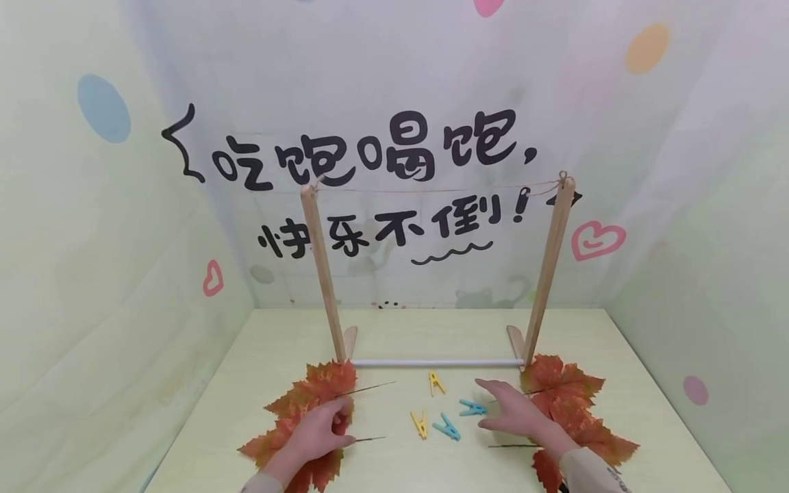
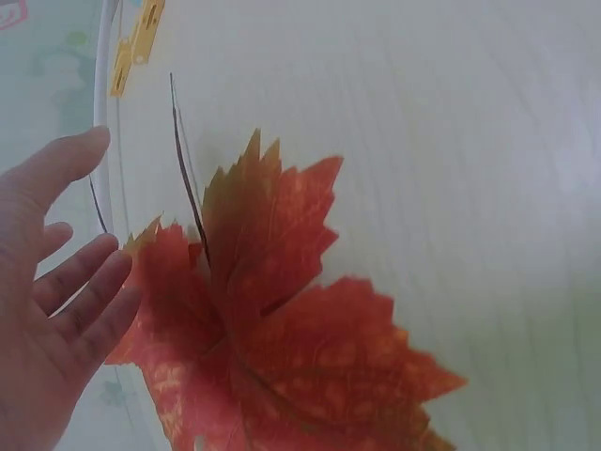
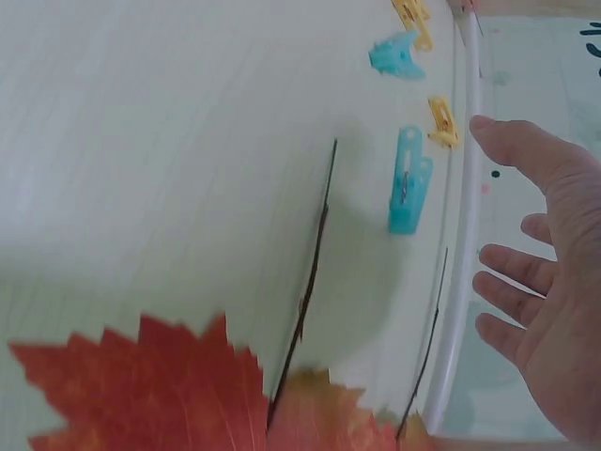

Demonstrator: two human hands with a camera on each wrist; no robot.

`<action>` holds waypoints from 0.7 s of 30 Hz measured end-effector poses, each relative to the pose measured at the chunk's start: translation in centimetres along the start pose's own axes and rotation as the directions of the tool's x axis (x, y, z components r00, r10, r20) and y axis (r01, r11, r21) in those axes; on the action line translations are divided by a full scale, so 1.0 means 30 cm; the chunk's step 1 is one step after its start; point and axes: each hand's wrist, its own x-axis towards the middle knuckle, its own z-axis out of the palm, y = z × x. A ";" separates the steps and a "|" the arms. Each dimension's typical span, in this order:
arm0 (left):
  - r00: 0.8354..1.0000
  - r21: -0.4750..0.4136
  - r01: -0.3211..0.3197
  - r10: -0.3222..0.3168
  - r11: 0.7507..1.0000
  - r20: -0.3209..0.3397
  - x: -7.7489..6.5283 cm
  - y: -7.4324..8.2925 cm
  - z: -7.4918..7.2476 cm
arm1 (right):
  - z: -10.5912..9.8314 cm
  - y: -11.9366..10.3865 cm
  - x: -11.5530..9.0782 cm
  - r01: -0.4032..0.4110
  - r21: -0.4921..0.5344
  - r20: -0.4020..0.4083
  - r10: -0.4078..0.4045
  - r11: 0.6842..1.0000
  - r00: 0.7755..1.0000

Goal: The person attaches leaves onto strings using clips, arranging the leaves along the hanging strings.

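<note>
On backdrop (image 1: 370,55), blk Chinese txt (image 1: 399,229): 吃饱喝饱,快乐不倒!

Pale table (image 1: 394,465) below; wood frame (image 1: 324,274) stands on it. Red-orange left leaves (image 1: 302,395) & right leaves (image 1: 564,383) lie at either side. L hand (image 1: 317,433) over left leaves, thumb well apart, fingers loosely bent; R hand (image 1: 519,411) near right leaves, fingers spread wide. Btwn hands: 2 yellow pegs (image 1: 434,377), 2 blue pegs (image 1: 473,408).

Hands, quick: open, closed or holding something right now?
Left hand: open, holding nothing, near red-orange leaves.
Right hand: open, holding nothing, near a blue clothespin.
</note>
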 end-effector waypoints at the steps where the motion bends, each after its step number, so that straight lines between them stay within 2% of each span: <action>1: 1.000 0.003 -0.005 0.005 1.000 0.007 -0.002 0.000 0.006 | 0.009 -0.004 0.005 0.008 0.000 -0.001 -0.008 1.000 1.000; 5: 1.000 -0.009 -0.010 0.011 1.000 0.027 -0.009 0.003 0.023 | 0.039 -0.017 0.025 0.042 0.008 -0.021 -0.042 0.999 0.999; 9: 0.999 -0.009 -0.018 0.018 1.000 0.036 -0.012 0.006 0.034 | 0.060 -0.021 0.041 0.079 -0.030 -0.042 -0.080 0.996 0.996; 21: 0.998 0.039 -0.007 0.005 0.999 0.065 -0.009 0.013 0.056 | 0.096 -0.004 0.073 0.133 -0.101 -0.029 -0.136 0.986 0.990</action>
